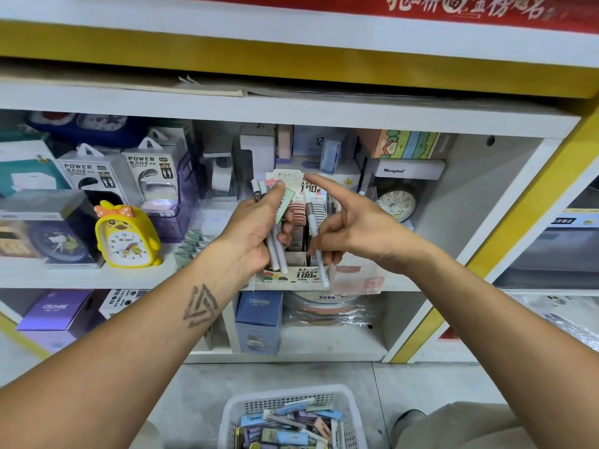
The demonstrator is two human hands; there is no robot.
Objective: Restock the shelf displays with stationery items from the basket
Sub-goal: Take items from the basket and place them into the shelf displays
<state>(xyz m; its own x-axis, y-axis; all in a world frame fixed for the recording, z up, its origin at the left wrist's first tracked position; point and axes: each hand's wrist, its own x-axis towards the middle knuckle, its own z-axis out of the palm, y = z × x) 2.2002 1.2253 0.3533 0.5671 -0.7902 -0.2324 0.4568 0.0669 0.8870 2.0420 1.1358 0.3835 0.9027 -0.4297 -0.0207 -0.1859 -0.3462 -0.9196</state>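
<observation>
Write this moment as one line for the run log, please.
left hand: grips white pens and pale green flat pack | right hand: holds one white pen, forefinger extended | white plastic basket: on floor, stocked

Bright yellow duck alarm clock with an orange polka-dot bow and white dial sits on the white shelf, near its front edge. The left hand grips white pens and a mint-green card; a dark triangle tattoo marks that forearm. Pastel blue, pink and lilac packs fill the white mesh basket. A yellow band edges the top, under a red banner with gold lettering.
</observation>
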